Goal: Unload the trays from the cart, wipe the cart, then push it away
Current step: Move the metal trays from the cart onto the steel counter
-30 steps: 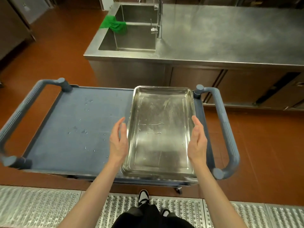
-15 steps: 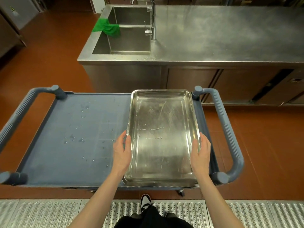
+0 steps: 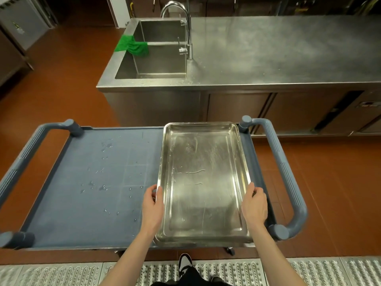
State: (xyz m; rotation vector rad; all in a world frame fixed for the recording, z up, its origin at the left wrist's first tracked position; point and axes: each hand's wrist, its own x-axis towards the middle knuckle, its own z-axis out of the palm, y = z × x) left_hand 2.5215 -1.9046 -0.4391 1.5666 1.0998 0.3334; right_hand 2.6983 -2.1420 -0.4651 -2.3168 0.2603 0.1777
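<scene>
Head view: left hand (image 3: 152, 205) and right hand (image 3: 255, 205) grip the shallow rectangular steel tray (image 3: 203, 180) at three o'clock on the wet blue-grey cart (image 3: 92, 182), wiping and pushing undone.

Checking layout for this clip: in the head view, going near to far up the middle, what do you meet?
Metal floor grating → steel tray on the blue cart → red floor strip → steel counter.

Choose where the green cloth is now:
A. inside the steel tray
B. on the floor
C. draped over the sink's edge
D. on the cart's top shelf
C: the green cloth hangs over the left rim and divider of the sink, far from the cart and tray.
</scene>
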